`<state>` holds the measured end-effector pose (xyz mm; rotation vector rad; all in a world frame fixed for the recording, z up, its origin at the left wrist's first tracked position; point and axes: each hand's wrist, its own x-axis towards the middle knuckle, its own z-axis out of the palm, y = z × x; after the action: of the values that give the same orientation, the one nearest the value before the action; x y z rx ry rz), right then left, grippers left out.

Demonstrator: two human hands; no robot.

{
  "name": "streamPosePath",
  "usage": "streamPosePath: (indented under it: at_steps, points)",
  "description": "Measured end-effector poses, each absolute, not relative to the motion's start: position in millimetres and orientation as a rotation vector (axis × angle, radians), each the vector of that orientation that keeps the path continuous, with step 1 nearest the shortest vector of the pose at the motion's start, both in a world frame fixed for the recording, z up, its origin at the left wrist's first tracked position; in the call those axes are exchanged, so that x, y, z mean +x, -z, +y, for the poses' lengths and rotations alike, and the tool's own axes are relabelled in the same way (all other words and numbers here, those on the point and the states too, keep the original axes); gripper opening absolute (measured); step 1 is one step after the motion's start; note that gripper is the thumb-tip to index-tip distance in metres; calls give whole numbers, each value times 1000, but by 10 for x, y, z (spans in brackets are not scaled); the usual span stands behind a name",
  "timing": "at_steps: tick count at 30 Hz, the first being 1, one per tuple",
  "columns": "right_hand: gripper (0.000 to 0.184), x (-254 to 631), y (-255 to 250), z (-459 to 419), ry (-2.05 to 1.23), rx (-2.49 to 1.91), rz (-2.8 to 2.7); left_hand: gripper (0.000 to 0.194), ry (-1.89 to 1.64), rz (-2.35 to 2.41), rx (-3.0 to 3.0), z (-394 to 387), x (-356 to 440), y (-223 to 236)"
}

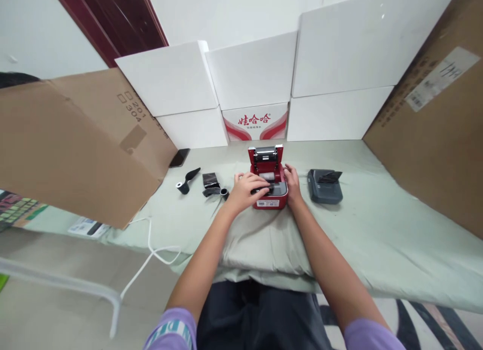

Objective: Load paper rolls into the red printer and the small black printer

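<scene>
A small red label printer sits on the pale green cloth, its lid swung up at the back. My left hand lies over its left side, fingers curled onto a dark part inside the open bay. My right hand grips the printer's right edge. A white roll shows inside, behind my left fingers.
A dark grey printer lies right of the red one. Left of it lie black ribbon spools and a black cone piece. A phone lies further back. White boxes and cardboard sheets wall the area. A white cable trails off left.
</scene>
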<state>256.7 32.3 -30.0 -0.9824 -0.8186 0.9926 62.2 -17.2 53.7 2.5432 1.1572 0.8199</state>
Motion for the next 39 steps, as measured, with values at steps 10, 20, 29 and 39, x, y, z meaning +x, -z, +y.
streamPosePath:
  at_steps: [10, 20, 29, 39]
  points:
    - [51, 2760, -299, 176, -1024, -1124, -1060, 29, -1410, 899, 2693, -267, 681, 44]
    - [50, 2665, -312, 652, -882, -1283, -891, 18, -1845, 789, 2745, -293, 750, 37]
    - [61, 2781, -334, 794, -1128, -1084, -1167, 19, -1612, 940, 2771, -222, 893, 93]
    - [45, 2732, -124, 514, -1048, -982, -1210, 22, -1689, 889, 2773, -249, 841, 72]
